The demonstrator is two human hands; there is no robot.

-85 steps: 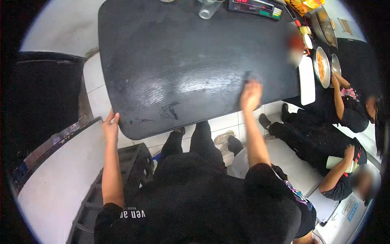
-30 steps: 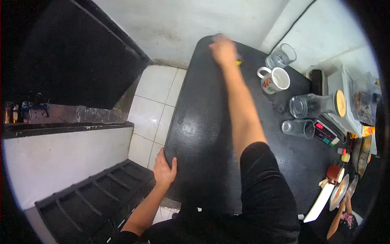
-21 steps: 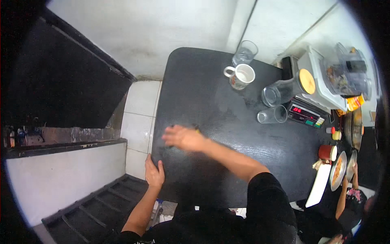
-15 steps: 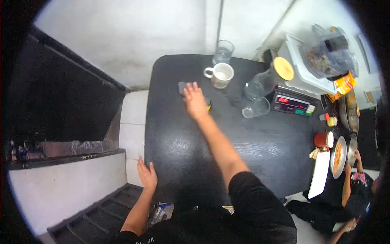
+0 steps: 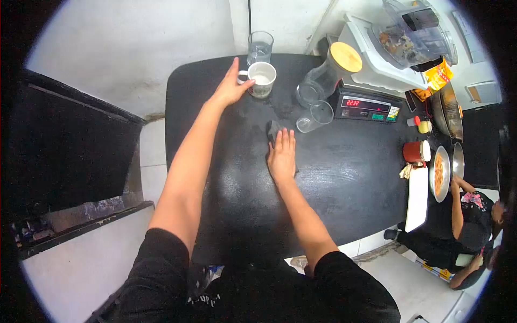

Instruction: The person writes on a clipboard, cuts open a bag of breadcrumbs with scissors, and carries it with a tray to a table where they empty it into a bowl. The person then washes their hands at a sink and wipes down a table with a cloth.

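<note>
At the far left part of the black table (image 5: 231,177), my left hand (image 5: 231,86) reaches to a white patterned mug (image 5: 262,81), thumb and fingers apart around its handle side. A clear glass (image 5: 260,47) stands just behind the mug. My right hand (image 5: 282,156) lies flat, fingers stretched, on a dark grey cloth (image 5: 273,131) on the tabletop. Right of the cloth are a clear tumbler (image 5: 314,117) and a glass jar (image 5: 319,82) with a wooden lid.
A scale (image 5: 366,107) with red digits stands at the back right, before a white bin (image 5: 377,59). Further right are a red container (image 5: 413,152), a white board (image 5: 417,199) and a bowl of food (image 5: 439,173). Another person (image 5: 468,215) holds a metal bowl at the right edge.
My left hand has left the table's near left edge and reached the mug. My right hand has moved right and nearer with the cloth. The view has shifted right.
</note>
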